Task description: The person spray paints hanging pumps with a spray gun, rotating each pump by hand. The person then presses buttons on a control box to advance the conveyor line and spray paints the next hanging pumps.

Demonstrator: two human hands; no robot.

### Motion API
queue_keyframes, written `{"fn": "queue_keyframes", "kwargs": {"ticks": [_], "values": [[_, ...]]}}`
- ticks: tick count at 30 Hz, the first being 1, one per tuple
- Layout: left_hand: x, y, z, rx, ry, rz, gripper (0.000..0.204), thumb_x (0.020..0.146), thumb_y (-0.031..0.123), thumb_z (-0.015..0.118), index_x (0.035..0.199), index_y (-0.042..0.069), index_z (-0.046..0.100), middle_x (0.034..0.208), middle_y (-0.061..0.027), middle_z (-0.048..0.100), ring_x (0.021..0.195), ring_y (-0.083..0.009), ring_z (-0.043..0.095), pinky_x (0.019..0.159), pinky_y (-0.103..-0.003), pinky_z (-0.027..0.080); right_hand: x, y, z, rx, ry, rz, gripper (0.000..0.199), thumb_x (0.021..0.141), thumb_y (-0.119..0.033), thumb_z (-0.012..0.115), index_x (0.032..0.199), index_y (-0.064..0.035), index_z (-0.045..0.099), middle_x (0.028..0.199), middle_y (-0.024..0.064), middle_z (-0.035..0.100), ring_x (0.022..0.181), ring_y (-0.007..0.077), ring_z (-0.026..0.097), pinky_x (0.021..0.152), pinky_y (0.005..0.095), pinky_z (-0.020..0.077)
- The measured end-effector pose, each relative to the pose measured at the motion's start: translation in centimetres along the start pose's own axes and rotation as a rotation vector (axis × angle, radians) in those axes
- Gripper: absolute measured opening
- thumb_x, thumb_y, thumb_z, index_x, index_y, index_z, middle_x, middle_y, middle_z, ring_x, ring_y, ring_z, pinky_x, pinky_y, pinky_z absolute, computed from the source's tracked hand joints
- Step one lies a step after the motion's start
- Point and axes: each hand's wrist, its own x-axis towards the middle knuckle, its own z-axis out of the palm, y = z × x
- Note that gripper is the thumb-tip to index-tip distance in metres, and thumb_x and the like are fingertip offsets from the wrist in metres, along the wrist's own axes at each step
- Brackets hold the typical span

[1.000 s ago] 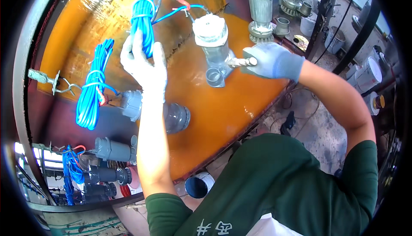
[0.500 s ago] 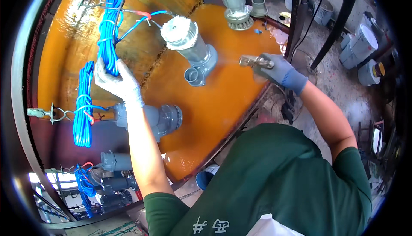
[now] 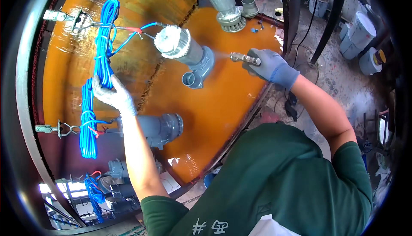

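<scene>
My gloved left hand [image 3: 113,94] is closed around the lower end of a coiled bundle of blue cable [image 3: 103,47]. That cable runs to a hanging submersible pump [image 3: 189,53], whose top is wrapped in white and whose body is coated grey. To the pump's right, my gloved right hand [image 3: 273,67] grips a metal spray gun [image 3: 245,59], its nozzle pointing left at the pump's lower casing. A faint mist spans the gap between them. The fingers around the gun's handle are partly hidden.
A second grey pump [image 3: 161,126] with its own blue cable bundle [image 3: 88,133] hangs nearer me. Another pump [image 3: 221,2] hangs at the far side. Behind them stands an orange-stained panel [image 3: 223,120]. White buckets [image 3: 362,32] and a black hose [image 3: 315,17] are on the right.
My right hand has brought the spray gun slightly left, closer to the pump. The view has shifted a little, and the left hand still holds the cable bundle.
</scene>
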Motion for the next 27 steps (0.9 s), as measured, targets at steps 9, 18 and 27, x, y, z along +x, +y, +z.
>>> {"fn": "queue_keyframes", "kwargs": {"ticks": [9, 18, 27], "values": [[1.5, -5.0, 0.2, 0.298, -0.146, -0.063, 0.069, 0.102, 0.035, 0.072, 0.16, 0.006, 0.047, 0.159, -0.0378, 0.039, 0.148, -0.0524, 0.04, 0.123, -0.06, 0.032, 0.6, 0.1, 0.3, 0.01, -0.009, 0.107, 0.038, 0.099, -0.046, 0.071, 0.104, -0.009, 0.067, 0.089, 0.0147, 0.075, 0.092, 0.0364, 0.073, 0.087, 0.0502, 0.0542], [4.5, 7.5, 2.2, -0.007, -0.162, 0.111, 0.063, 0.103, 0.028, 0.072, 0.157, 0.004, 0.051, 0.164, -0.0282, 0.038, 0.152, -0.0428, 0.037, 0.125, -0.056, 0.029, -0.1, 1.1, 0.2, 0.116, -0.181, 0.076, 0.037, 0.1, -0.045, 0.07, 0.111, -0.0098, 0.069, 0.088, 0.0161, 0.074, 0.087, 0.0374, 0.073, 0.081, 0.0484, 0.056], [14.1, 12.2, 7.6, -0.044, -0.253, 0.458, 0.059, 0.104, 0.033, 0.068, 0.152, 0.0, 0.056, 0.154, -0.0306, 0.05, 0.145, -0.046, 0.046, 0.12, -0.056, 0.037, -2.1, -0.2, -0.7, 0.164, -0.443, 0.007, 0.025, 0.097, -0.032, 0.073, 0.103, -0.0083, 0.071, 0.086, 0.0122, 0.076, 0.087, 0.0329, 0.075, 0.076, 0.0462, 0.0554]]}}
